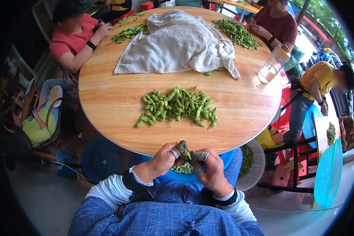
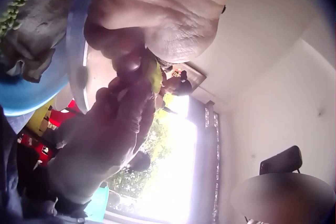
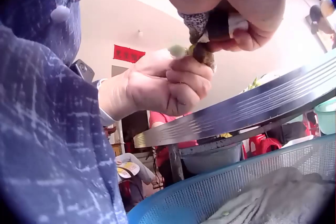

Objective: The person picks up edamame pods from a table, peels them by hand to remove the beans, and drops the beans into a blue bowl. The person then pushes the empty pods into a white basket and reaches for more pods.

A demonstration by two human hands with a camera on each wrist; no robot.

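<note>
Over the near table edge, my left hand [image 1: 159, 160] and right hand [image 1: 213, 173] meet at a green pod [image 1: 187, 154], pinched between wrapped fingertips. In the left wrist view, the pod [image 2: 156, 77] shows between the left hand [image 2: 157, 14] above and the right hand [image 2: 110, 129] below. The right wrist view has the left hand [image 3: 163, 85] curled, with the right hand [image 3: 236, 3] just above it. A pile of green pods [image 1: 177, 104] lies on the table. Shelled green beans [image 1: 183, 168] sit below the hands in a blue basket [image 1: 228, 158].
A white towel [image 1: 177, 43] covers the middle of the round table [image 1: 106, 94]. More pods [image 1: 236, 33] lie at the far side, with a clear bottle [image 1: 272, 67] at right. A white basket [image 1: 259, 165] stands right of my lap. Several people sit or stand around.
</note>
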